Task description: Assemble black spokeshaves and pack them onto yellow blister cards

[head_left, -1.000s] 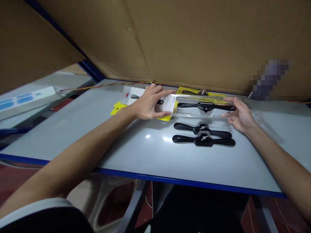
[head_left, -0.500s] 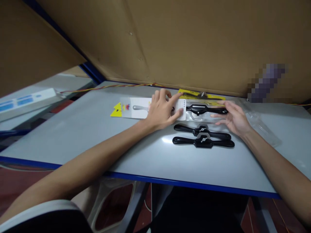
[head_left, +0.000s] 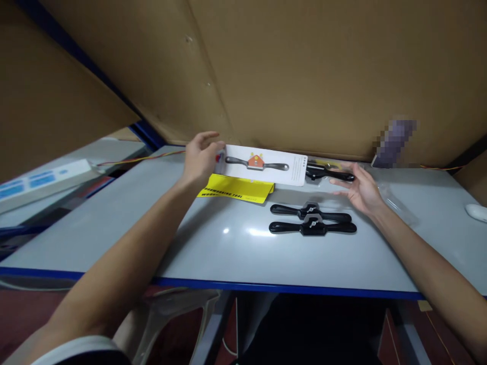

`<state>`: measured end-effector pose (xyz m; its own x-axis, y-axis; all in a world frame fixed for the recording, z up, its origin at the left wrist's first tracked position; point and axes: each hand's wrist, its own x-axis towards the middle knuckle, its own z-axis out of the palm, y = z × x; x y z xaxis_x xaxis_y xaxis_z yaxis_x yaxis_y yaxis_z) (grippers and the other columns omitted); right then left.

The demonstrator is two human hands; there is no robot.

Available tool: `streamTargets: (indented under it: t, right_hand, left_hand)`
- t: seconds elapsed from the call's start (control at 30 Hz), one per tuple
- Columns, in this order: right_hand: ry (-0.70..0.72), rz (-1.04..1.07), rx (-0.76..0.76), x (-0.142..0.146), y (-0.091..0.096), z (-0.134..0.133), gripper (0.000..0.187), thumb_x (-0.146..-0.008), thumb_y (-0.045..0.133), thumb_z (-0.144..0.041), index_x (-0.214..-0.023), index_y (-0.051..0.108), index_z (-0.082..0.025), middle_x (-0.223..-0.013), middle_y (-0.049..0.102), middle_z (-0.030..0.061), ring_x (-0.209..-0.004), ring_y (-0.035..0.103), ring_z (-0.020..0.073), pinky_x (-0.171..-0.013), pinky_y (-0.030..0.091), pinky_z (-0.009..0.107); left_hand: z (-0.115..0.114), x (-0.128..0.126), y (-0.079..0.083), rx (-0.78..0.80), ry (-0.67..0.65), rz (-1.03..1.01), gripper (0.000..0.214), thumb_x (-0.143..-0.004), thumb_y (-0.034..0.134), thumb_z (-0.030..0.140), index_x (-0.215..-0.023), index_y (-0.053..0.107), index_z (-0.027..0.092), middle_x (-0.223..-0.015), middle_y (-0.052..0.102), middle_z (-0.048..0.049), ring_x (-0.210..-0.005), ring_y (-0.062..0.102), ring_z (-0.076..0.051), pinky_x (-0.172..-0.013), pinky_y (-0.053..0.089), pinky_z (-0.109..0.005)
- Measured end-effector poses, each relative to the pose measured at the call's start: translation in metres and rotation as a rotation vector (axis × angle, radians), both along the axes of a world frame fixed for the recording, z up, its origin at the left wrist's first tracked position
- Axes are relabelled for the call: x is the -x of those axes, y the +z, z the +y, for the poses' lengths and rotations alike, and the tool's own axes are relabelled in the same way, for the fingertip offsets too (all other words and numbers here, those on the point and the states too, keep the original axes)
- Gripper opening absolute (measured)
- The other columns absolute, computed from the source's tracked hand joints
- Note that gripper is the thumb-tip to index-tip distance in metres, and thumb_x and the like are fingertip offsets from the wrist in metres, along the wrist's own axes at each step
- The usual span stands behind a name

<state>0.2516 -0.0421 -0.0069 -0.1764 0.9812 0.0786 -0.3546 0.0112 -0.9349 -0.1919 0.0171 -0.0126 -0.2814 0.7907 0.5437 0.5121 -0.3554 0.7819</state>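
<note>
The left hand (head_left: 200, 157) has its fingers pinched on one end of a white card (head_left: 266, 166) with a tool picture on it. The card is held up off the worktop (head_left: 228, 248), behind the two black tools (head_left: 312, 228). A yellow card (head_left: 236, 188) lies flat to the left of those tools. The right hand (head_left: 361, 190) is just behind them on the right, fingers spread apart, beside a clear pack (head_left: 329, 174) with another black tool inside.
</note>
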Motion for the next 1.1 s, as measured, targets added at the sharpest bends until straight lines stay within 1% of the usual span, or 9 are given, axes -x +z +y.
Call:
streamTargets:
  t: [0.1,0.23,0.3,0.4,0.5,0.6,0.7,0.87,1.1]
  right_hand:
    - [0.004,-0.043,-0.009,0.014,0.002,-0.006,0.045,-0.082,0.085,-0.063,-0.109,0.075,-0.029,-0.134,0.076,0.0059,-0.099,0.082,0.0264,-0.062,0.071,0.034]
    - [0.055,-0.127,-0.026,0.026,0.002,-0.011,0.053,-0.068,0.097,-0.053,-0.110,0.078,-0.028,-0.141,0.074,0.0059,-0.110,0.079,0.0305,-0.076,0.073,0.042]
    - [0.035,-0.124,-0.030,0.021,0.002,-0.009,0.050,-0.066,0.099,-0.047,-0.107,0.078,-0.026,-0.139,0.075,0.0063,-0.105,0.080,0.0302,-0.073,0.072,0.041]
    - [0.015,-0.091,-0.007,0.005,0.003,-0.005,0.046,-0.069,0.097,-0.046,-0.107,0.079,-0.027,-0.128,0.080,0.0060,-0.094,0.083,0.0278,-0.062,0.071,0.036]
    - [0.060,-0.087,-0.011,-0.007,0.003,-0.003,0.040,-0.077,0.093,-0.047,-0.109,0.079,-0.027,-0.128,0.080,0.0065,-0.094,0.083,0.0273,-0.062,0.072,0.036]
    - [0.085,-0.072,-0.010,-0.010,0.002,-0.003,0.033,-0.083,0.089,-0.044,-0.111,0.078,-0.028,-0.130,0.080,0.0054,-0.095,0.083,0.0257,-0.063,0.072,0.034]
    - [0.111,-0.047,0.006,-0.012,0.001,-0.003,0.030,-0.085,0.088,-0.043,-0.111,0.078,-0.030,-0.132,0.079,0.0036,-0.094,0.083,0.0237,-0.063,0.072,0.032]
    - [0.180,-0.052,-0.002,-0.021,0.002,-0.002,0.036,-0.080,0.093,-0.047,-0.111,0.080,-0.033,-0.129,0.080,0.0011,-0.093,0.082,0.0212,-0.062,0.070,0.030]
    - [0.258,-0.119,-0.008,-0.006,0.001,-0.009,0.046,-0.067,0.100,-0.042,-0.106,0.080,-0.027,-0.103,0.084,0.0030,-0.091,0.080,0.0236,-0.064,0.069,0.032]
  left_hand:
    - [-0.016,-0.041,-0.001,0.051,0.027,-0.200,0.056,-0.081,0.079,0.059,-0.120,0.066,0.020,-0.074,0.063,0.0013,-0.065,0.057,-0.015,-0.064,0.049,-0.032]
    - [-0.034,-0.089,-0.001,-0.045,-0.128,-0.147,0.045,-0.084,0.069,0.051,-0.117,0.069,0.022,-0.109,0.076,-0.0068,-0.090,0.068,-0.020,-0.081,0.056,-0.034]
    - [-0.032,-0.091,-0.002,-0.040,-0.096,-0.132,0.045,-0.080,0.071,0.046,-0.119,0.068,0.022,-0.112,0.076,-0.0072,-0.090,0.068,-0.021,-0.078,0.057,-0.033]
    - [-0.023,-0.074,-0.005,0.070,-0.025,-0.267,0.052,-0.072,0.076,0.040,-0.120,0.068,0.021,-0.086,0.071,-0.0027,-0.071,0.062,-0.018,-0.063,0.050,-0.028]
    - [-0.019,-0.058,-0.005,0.162,-0.068,-0.291,0.047,-0.066,0.084,0.040,-0.106,0.074,0.019,-0.067,0.059,0.0030,-0.058,0.050,-0.013,-0.052,0.038,-0.024]
    - [-0.023,-0.054,-0.001,0.085,-0.148,-0.330,0.041,-0.062,0.089,0.041,-0.095,0.076,0.020,-0.066,0.058,0.0044,-0.055,0.047,-0.010,-0.050,0.036,-0.022]
    - [-0.029,-0.058,0.002,0.052,-0.270,-0.455,0.046,-0.064,0.090,0.040,-0.104,0.074,0.023,-0.072,0.066,0.0040,-0.056,0.056,-0.010,-0.053,0.045,-0.022]
    - [-0.037,-0.070,0.002,0.149,-0.412,-0.604,0.064,-0.070,0.090,0.043,-0.125,0.065,0.023,-0.075,0.073,0.0034,-0.058,0.067,-0.014,-0.059,0.057,-0.027]
    - [-0.059,-0.104,0.011,0.100,-0.501,-0.625,0.057,-0.075,0.086,0.041,-0.124,0.064,0.023,-0.073,0.071,0.0036,-0.062,0.068,-0.016,-0.056,0.054,-0.024]
